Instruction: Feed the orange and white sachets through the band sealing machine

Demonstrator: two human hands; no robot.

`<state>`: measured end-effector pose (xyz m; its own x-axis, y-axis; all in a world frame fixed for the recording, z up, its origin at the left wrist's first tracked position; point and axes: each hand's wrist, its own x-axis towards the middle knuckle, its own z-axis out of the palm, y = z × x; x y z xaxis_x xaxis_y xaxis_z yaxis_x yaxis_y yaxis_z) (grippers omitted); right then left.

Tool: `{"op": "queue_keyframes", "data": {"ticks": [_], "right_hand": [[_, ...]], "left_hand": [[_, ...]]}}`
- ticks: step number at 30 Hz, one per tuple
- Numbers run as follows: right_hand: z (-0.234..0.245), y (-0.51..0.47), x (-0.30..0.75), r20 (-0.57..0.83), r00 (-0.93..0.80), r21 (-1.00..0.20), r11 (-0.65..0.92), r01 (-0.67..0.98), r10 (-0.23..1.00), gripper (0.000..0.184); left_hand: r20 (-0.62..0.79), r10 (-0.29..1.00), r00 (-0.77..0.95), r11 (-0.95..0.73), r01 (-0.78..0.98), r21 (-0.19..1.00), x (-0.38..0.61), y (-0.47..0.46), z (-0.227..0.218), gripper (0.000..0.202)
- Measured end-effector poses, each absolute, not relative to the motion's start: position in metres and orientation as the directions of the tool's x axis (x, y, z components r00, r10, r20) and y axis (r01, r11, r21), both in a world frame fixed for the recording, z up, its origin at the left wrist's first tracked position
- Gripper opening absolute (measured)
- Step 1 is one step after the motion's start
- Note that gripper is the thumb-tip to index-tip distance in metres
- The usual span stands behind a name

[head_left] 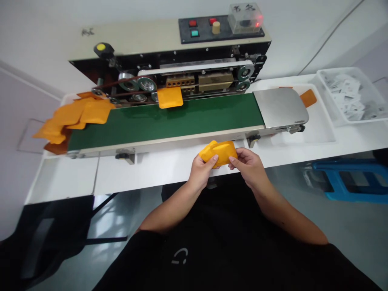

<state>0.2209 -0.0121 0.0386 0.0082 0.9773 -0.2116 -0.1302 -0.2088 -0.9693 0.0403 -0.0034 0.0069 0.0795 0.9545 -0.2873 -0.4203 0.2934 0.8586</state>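
Observation:
Both of my hands hold one orange pouch (218, 152) just in front of the sealing machine. My left hand (202, 171) grips its left end with fingers curled round it. My right hand (247, 165) pinches its right edge. The pouch hovers over the white table's front edge (169, 169), below the green conveyor belt (169, 121). Another orange pouch (170, 97) stands on the belt, its top edge in the sealing head. A pile of several orange pouches (71, 119) lies at the belt's left end.
The sealer's control panel (218, 28) carries red and green buttons and a knob. A steel plate (280, 107) caps the belt's right end, an orange pouch (308, 98) beside it. A clear bin of white packets (351, 95) sits far right. A blue stool (351, 182) stands below.

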Motion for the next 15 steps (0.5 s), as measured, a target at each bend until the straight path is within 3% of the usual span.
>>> {"op": "queue_keyframes", "data": {"ticks": [7, 15], "right_hand": [[0.046, -0.003, 0.231, -0.199, 0.097, -0.971, -0.183, -0.152, 0.975, 0.033], [0.098, 0.075, 0.309, -0.102, 0.308, -0.986, -0.055, -0.158, 0.946, 0.024]], "left_hand": [[-0.286, 0.952, 0.112, 0.307, -0.399, 0.864, 0.035, 0.002, 0.003, 0.068], [-0.314, 0.948, 0.054, 0.314, -0.324, 0.892, 0.020, 0.003, -0.012, 0.055]]}}
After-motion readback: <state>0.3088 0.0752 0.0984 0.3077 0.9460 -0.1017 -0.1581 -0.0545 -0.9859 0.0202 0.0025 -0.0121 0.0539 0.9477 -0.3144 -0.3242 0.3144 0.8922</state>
